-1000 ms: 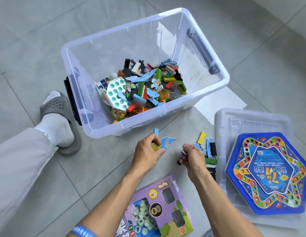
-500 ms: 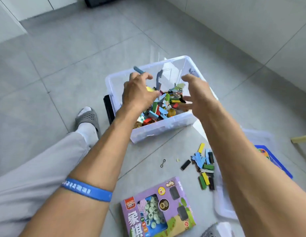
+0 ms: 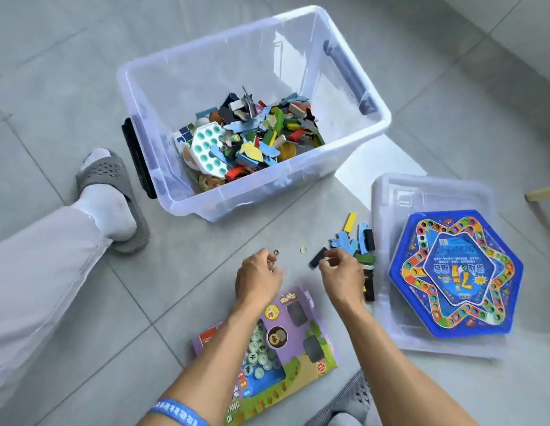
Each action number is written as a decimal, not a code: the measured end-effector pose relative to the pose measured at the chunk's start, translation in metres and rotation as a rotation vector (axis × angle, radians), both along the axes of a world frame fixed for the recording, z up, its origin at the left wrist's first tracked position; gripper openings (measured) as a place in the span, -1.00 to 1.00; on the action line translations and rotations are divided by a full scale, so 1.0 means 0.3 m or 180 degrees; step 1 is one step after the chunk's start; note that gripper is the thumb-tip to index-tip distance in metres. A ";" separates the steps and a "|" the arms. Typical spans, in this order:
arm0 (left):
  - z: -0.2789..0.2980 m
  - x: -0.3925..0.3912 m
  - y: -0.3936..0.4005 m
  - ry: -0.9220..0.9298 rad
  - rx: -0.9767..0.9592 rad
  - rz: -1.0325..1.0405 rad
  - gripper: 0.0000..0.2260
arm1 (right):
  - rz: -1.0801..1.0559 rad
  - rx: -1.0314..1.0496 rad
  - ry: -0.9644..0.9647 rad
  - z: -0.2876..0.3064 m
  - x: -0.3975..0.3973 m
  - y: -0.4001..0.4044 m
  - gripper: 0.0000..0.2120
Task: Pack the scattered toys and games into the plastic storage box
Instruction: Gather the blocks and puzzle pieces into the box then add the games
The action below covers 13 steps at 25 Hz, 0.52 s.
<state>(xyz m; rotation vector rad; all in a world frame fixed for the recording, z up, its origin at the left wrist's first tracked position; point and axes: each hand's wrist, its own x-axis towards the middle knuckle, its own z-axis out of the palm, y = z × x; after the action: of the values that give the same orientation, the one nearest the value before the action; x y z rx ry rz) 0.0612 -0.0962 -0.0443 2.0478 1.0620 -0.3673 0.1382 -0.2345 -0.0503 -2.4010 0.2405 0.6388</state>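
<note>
Both hands, back from the clear plastic box [image 3: 353, 149], pinch small floor pieces

A home interior, grey tiled floor [image 3: 68, 72] with grout lines, clear plastic storage box [image 3: 353, 142] of toys beyond the left hand [image 3: 257, 276], boxed children's game [image 3: 298, 342] under the forearms, grey house slipper [image 3: 114, 192] and white sock off to the left
</note>
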 end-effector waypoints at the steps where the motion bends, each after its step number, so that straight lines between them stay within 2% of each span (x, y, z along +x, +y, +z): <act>1: -0.049 0.004 0.000 0.0171 0.0063 -0.0065 -0.85 | 0.0145 -0.0092 -0.0060 -0.034 0.003 -0.002 -0.77; 4: -0.139 0.041 0.007 0.0363 0.0379 -0.0170 -0.78 | 0.0362 -0.0364 -0.0212 -0.113 0.031 0.005 -0.64; 9: -0.191 0.096 0.005 0.0314 0.0460 -0.0099 -0.91 | 0.0239 -0.0311 -0.0183 -0.179 0.032 0.066 -0.81; 13: -0.188 0.111 0.003 0.0303 0.0407 -0.0119 -0.92 | -0.0137 -0.0087 0.0005 -0.188 0.048 0.091 -0.77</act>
<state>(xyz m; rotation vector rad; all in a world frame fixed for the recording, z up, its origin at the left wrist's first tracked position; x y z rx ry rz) 0.0947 -0.0954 -0.1007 2.1845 1.1311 -0.4297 0.1526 -0.2070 -0.1066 -2.4148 0.3028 0.6214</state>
